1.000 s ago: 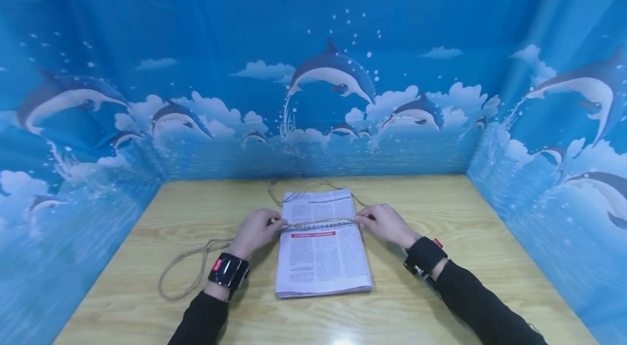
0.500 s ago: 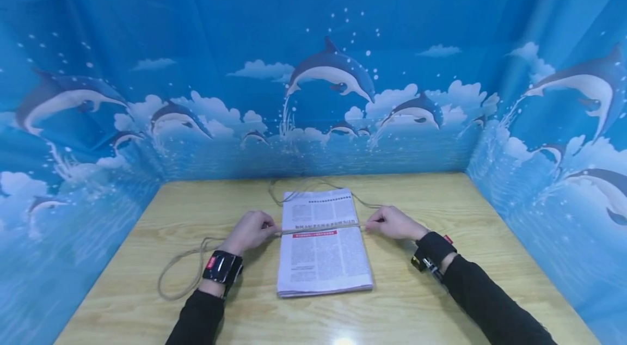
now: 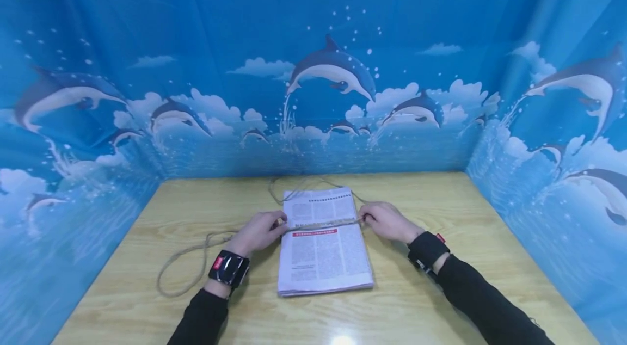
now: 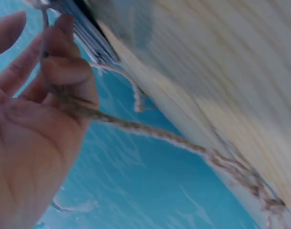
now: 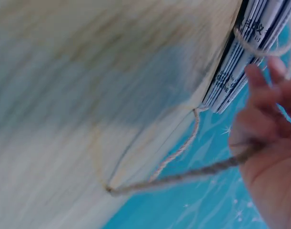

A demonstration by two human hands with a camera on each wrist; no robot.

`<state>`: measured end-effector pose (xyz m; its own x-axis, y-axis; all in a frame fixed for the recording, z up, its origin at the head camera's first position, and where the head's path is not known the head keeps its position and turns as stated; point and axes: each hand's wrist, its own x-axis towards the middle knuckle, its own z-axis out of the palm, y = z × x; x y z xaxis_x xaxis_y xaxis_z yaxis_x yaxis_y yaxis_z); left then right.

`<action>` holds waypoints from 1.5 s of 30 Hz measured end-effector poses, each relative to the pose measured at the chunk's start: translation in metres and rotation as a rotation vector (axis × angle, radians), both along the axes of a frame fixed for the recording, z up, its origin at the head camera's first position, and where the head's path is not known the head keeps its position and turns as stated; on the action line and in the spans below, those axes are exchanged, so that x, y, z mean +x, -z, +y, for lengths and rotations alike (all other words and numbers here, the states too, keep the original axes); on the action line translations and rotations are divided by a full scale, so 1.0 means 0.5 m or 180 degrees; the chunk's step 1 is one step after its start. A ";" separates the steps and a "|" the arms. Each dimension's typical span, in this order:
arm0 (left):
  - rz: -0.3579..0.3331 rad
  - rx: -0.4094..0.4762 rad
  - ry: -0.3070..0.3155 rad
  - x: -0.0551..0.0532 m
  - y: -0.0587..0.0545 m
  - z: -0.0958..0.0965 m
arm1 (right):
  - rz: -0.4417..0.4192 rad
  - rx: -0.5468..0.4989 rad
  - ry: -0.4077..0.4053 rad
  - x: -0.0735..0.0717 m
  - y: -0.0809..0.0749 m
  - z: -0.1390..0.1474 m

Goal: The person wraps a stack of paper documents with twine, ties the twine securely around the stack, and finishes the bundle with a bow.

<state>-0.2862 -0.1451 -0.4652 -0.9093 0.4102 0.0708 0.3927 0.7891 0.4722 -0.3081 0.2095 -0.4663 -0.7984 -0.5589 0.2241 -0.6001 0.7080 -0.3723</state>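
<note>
A stack of folded newspapers (image 3: 328,263) lies on the table with a twine rope (image 3: 320,226) running across its upper part. At the stack's left edge, my left hand (image 3: 259,233) grips the rope; the left wrist view shows the rope (image 4: 145,130) passing over the palm beneath curled fingers. My right hand (image 3: 389,221) holds the other side at the stack's right edge. In the right wrist view, a strand of rope (image 5: 197,174) trails from that palm, and another loops by the layered page edges (image 5: 257,38).
A loose rope loop (image 3: 171,274) lies on the wood-grain table (image 3: 441,307) left of the stack. More rope (image 3: 274,192) curves behind the stack's far edge. A blue dolphin-print curtain (image 3: 313,116) encloses the back and sides.
Both hands first spread apart, drawing the rope straight and slightly nearer. Since then they have come back in to the stack's edges. The stack has stayed nearly in place.
</note>
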 end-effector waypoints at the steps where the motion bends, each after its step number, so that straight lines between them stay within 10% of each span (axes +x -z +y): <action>1: 0.0011 -0.0008 0.0033 0.002 -0.001 0.006 | 0.0060 0.0029 0.0036 0.001 -0.002 -0.004; 17: 0.0490 0.0004 -0.0127 0.013 -0.008 0.054 | 0.0256 0.0200 -0.0316 0.010 -0.023 -0.055; 25: 0.0329 0.0035 -0.0114 0.020 -0.008 0.078 | 0.0401 0.0448 -0.0022 0.018 -0.025 -0.087; 40: 0.0174 0.0091 -0.0157 0.009 -0.014 0.109 | -0.0119 0.0135 -0.0599 0.009 -0.021 -0.114; 45: 0.0204 0.0124 -0.0132 0.005 -0.009 0.120 | 0.0178 0.0207 -0.0473 0.013 -0.024 -0.128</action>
